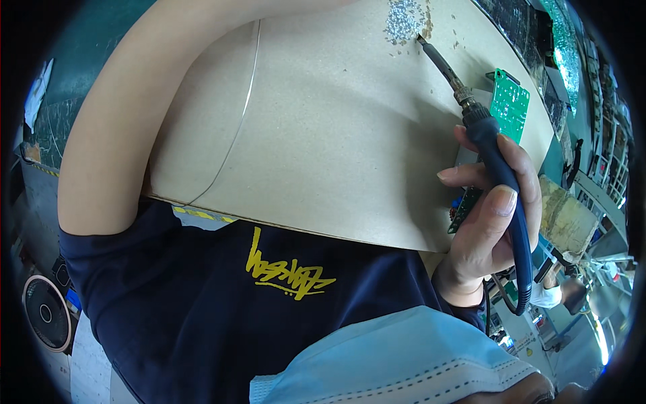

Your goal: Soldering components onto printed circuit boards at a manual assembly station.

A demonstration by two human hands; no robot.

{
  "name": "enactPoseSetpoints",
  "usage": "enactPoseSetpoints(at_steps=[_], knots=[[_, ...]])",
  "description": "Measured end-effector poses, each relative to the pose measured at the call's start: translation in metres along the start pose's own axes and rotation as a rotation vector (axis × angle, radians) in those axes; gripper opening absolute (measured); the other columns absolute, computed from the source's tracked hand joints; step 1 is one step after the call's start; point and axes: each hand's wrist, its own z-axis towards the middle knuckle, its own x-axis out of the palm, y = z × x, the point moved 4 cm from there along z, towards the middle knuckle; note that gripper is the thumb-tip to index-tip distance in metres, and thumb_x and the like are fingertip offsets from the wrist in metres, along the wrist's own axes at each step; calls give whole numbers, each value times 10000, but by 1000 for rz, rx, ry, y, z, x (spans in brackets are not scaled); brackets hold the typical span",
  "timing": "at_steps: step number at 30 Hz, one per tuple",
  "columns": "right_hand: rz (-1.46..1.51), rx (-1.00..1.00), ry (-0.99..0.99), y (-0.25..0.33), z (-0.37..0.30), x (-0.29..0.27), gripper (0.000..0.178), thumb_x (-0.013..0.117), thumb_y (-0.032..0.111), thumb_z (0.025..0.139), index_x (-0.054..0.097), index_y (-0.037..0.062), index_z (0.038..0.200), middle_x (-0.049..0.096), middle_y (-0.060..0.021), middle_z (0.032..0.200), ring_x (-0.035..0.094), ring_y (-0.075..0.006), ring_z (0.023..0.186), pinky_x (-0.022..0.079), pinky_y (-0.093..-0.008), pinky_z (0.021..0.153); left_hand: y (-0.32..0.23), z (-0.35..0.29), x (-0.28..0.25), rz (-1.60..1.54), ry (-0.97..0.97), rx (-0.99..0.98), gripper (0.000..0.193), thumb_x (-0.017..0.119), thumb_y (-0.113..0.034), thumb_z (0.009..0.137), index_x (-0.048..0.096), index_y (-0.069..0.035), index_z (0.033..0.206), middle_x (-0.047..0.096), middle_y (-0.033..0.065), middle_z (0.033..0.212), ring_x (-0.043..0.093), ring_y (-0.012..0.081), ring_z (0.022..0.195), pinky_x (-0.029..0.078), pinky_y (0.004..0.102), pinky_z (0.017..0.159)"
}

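Note:
My right hand (494, 202) is wrapped round the dark blue handle of a soldering iron (496, 151). The iron's tip points up and left, right beside a heap of small silvery bits (405, 20) on the tan board (316, 128). Behind my right hand, partly covered by it, are a green circuit board (509, 106) and parts beneath it. My left arm (121, 128) curves along the left side and leaves through the top edge, so the left hand is out of sight. A thin silvery wire (246, 101) runs from under that arm down to the board's near edge.
Yellow-and-black striped tape (202, 214) shows at the near edge. A round black fan (47, 313) is at the lower left. Clear bubble wrap (564, 54) lies at the upper right. Another person (548, 293) is in the background at right, near shelving.

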Motion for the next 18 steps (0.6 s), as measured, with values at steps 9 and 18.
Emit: enactPoseSetpoints(at_steps=[9,18], knots=[[4,-17,-3,-2,-3,-3,420,539,227,1032,522,-100,1296,630,-311,1164,727,-262,793,573,-319,740,-2,0,2,42,0,-27,78,553,-60,914,552,-8,856,473,20,582,409,107,541,332,299,529],[-92,-3,-139,7,-8,-8,510,474,336,1046,542,-120,1264,668,-312,987,711,-305,755,565,-393,796,-2,2,4,12,14,-34,92,598,-54,893,564,-9,820,451,-7,572,379,82,523,320,282,515]])
